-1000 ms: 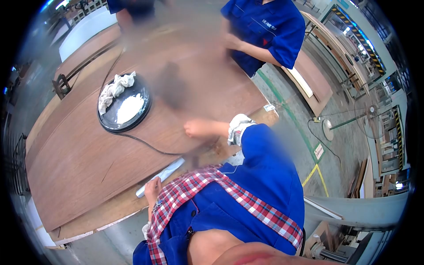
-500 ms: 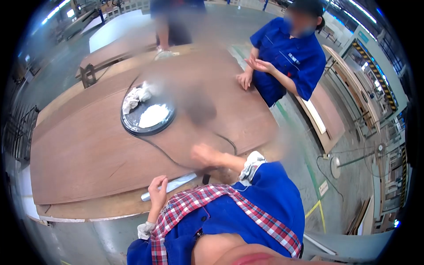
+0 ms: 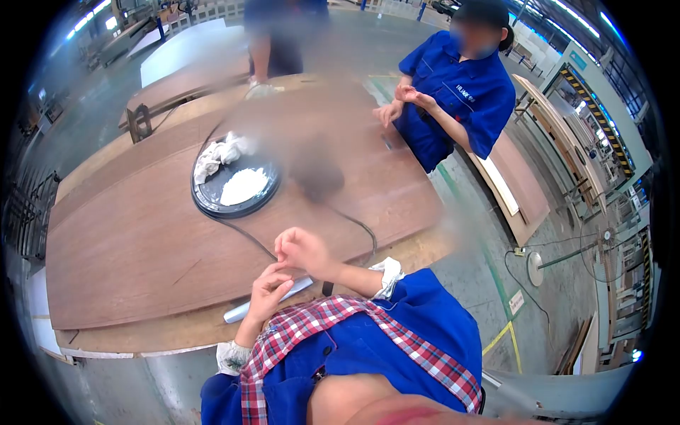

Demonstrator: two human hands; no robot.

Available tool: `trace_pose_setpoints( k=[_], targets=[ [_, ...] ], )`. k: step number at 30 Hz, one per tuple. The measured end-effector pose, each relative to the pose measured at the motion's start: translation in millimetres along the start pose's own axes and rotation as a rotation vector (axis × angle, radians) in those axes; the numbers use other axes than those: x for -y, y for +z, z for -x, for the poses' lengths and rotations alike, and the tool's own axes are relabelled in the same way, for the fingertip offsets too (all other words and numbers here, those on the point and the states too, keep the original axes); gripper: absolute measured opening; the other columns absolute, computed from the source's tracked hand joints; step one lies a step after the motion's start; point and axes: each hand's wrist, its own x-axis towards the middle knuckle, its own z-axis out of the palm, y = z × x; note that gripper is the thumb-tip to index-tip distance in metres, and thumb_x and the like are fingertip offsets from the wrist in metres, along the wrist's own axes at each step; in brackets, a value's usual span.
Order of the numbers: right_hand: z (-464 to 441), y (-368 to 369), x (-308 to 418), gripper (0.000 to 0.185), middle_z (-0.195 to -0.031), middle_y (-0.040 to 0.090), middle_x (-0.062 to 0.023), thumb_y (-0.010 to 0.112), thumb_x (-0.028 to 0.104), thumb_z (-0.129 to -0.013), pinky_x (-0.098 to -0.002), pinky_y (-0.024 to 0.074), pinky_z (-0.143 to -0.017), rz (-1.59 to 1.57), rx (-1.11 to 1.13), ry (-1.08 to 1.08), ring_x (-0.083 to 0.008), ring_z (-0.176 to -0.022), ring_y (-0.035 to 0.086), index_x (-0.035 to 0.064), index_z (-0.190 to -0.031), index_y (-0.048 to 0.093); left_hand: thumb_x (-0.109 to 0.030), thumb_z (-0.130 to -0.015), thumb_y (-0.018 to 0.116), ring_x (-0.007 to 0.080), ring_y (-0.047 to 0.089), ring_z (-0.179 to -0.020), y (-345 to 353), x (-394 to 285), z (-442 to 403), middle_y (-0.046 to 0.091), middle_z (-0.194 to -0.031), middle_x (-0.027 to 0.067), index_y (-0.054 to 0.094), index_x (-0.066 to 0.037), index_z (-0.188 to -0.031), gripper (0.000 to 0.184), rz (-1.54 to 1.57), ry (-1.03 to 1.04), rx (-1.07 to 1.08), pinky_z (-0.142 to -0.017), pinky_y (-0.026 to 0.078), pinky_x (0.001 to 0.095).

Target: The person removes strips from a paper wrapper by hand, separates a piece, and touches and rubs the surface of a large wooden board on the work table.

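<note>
My left hand (image 3: 268, 292) is raised over the front edge of the large brown board (image 3: 142, 248), its fingers bent together. My right hand (image 3: 306, 255) is just beyond it, fingers curled, its fingertips at those of my left hand. Anything between the fingertips is too small or hidden to make out. Below my hands a pale, shiny strip (image 3: 241, 312) lies along the board's edge, partly covered by my left hand. Farther in, a round black tray (image 3: 230, 211) holds a white mass (image 3: 244, 185) and a crumpled white cloth (image 3: 216, 157).
A dark cable (image 3: 372, 237) runs over the board beside a blurred dark patch. A co-worker in blue (image 3: 460, 92) stands at the far right edge, hands together. Another person (image 3: 283, 42) stands behind the board. Boards (image 3: 506, 184) are stacked at right, near a round-based stand (image 3: 536, 269).
My right hand has moved left and up to meet my left hand, which has shifted slightly right. The co-worker's hands have moved slightly. The tray and cloth stay put.
</note>
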Motion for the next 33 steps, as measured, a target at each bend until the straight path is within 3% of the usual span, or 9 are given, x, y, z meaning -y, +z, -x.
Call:
trace_pose_setpoints(
  k=[3,7,16,17,20,23,26,30,33],
  targets=[
    [-2,-5,6,0.015,-0.087,0.054,-0.0019,0.050,0.019,-0.092,-0.0214,0.0440,-0.073,-0.148,-0.082,0.027,-0.0079,-0.078,0.052,0.0040,-0.092,0.051,-0.006,-0.080,0.062,0.0175,0.058,-0.087,-1,9,2,0.061,-0.095,0.0109,0.064,0.002,-0.083,0.009,-0.057,-0.014,0.066,-0.082,0.043,0.0318],
    [-2,-14,8,0.015,-0.083,0.056,-0.0010,0.052,0.020,-0.091,-0.0216,0.0445,-0.070,-0.322,-0.219,0.047,-0.0082,-0.076,0.054,0.0050,-0.092,0.052,-0.001,-0.082,0.057,0.0143,0.057,-0.077,3,4,5,0.058,-0.087,0.0092,0.061,0.005,-0.086,0.008,0.102,-0.068,0.008,-0.067,0.046,0.0235],
    [15,-49,-11,0.015,-0.086,0.059,-0.0027,0.056,0.015,-0.088,-0.0211,0.0478,-0.069,-0.337,-0.480,-0.008,-0.0078,-0.075,0.057,0.0068,-0.098,0.050,0.002,-0.080,0.060,0.0125,0.056,-0.070,-13,13,21,0.059,-0.079,0.0079,0.063,0.007,-0.093,0.015,-0.065,-0.142,-0.158,-0.063,0.044,0.0228],
    [18,-51,-13,0.022,-0.087,0.060,-0.0038,0.057,0.014,-0.087,-0.0212,0.0480,-0.069,-0.327,-0.481,-0.017,-0.0085,-0.075,0.058,0.0074,-0.107,0.048,0.002,-0.079,0.061,0.0130,0.057,-0.070,-15,17,22,0.059,-0.079,0.0082,0.063,0.007,-0.094,0.016,-0.066,-0.151,-0.151,-0.064,0.044,0.0229],
    [23,-60,-20,0.025,-0.090,0.061,-0.0053,0.056,0.013,-0.087,-0.0218,0.0483,-0.070,-0.280,-0.518,0.000,-0.0099,-0.078,0.059,0.0050,-0.110,0.050,0.000,-0.081,0.060,0.0046,0.050,-0.057,-16,30,25,0.060,-0.075,0.0057,0.061,0.003,-0.103,0.022,-0.070,-0.043,-0.138,-0.047,0.037,0.0166],
    [27,-69,-25,0.024,-0.093,0.062,-0.0081,0.056,0.013,-0.088,-0.0230,0.0486,-0.071,-0.235,-0.555,0.048,-0.0118,-0.080,0.060,0.0023,-0.109,0.053,0.001,-0.081,0.061,0.0048,0.051,-0.056,-17,37,27,0.062,-0.075,0.0066,0.054,0.001,-0.116,0.035,-0.017,-0.158,-0.111,-0.047,0.039,0.0166],
    [30,-68,-23,0.021,-0.095,0.062,-0.0100,0.055,0.013,-0.088,-0.0243,0.0490,-0.073,-0.240,-0.587,0.044,-0.0135,-0.081,0.060,0.0003,-0.105,0.055,0.000,-0.080,0.061,0.0052,0.051,-0.060,-11,22,26,0.063,-0.073,0.0046,0.052,0.003,-0.118,0.039,-0.028,-0.199,-0.126,-0.053,0.042,0.0183],
    [32,-68,-23,0.023,-0.096,0.062,-0.0111,0.055,0.014,-0.089,-0.0257,0.0494,-0.074,-0.194,-0.634,0.054,-0.0147,-0.082,0.061,0.0002,-0.107,0.054,-0.004,-0.081,0.061,0.0060,0.053,-0.058,-18,32,29,0.063,-0.072,0.0047,0.059,0.004,-0.108,0.028,-0.196,-0.265,-0.151,-0.051,0.043,0.0196],
    [33,-72,-25,0.024,-0.096,0.062,-0.0109,0.055,0.016,-0.089,-0.0255,0.0493,-0.075,-0.181,-0.618,0.057,-0.0148,-0.083,0.061,0.0009,-0.107,0.055,-0.006,-0.082,0.061,0.0074,0.054,-0.058,-24,44,29,0.063,-0.071,0.0060,0.062,0.004,-0.100,0.021,-0.274,-0.193,-0.153,-0.051,0.043,0.0201]
  ],
)
